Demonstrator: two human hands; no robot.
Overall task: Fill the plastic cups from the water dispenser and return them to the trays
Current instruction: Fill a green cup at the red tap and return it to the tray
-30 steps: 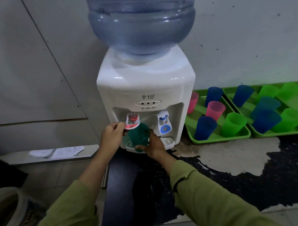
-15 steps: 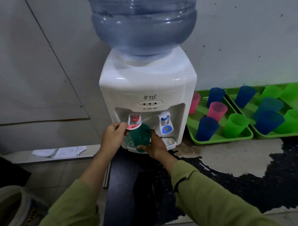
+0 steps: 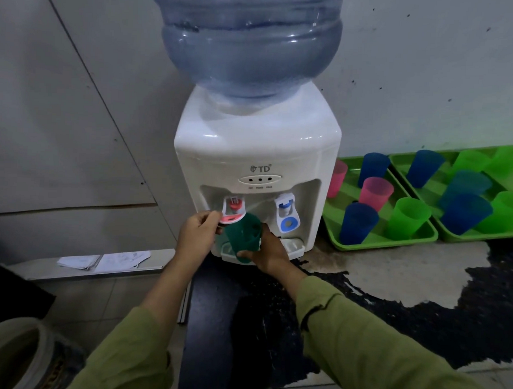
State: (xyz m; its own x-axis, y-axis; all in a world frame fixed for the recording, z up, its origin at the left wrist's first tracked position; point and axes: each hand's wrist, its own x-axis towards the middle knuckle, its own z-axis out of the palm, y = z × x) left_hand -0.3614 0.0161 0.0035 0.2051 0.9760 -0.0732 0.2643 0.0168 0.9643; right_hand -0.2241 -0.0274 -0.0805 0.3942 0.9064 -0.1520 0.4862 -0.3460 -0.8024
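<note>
Under the red tap [image 3: 233, 211] of the water dispenser [image 3: 257, 153], a dark green cup [image 3: 243, 235] is held for filling.
The right hand [image 3: 269, 253] grips the cup, tilted beneath the spout to catch water; the left hand [image 3: 196, 235] pinches the tap lever. Green trays [image 3: 385, 244] of cups [image 3: 358, 223] wait rightward, past the blue tap [image 3: 288, 215].

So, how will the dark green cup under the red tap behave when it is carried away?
The dark green cup looks like thin plastic, so it probably flexes if the right hand squeezes hard. It narrows toward the base, so it may tip easily when set down. Once filled, it likely spills if tilted.
</note>
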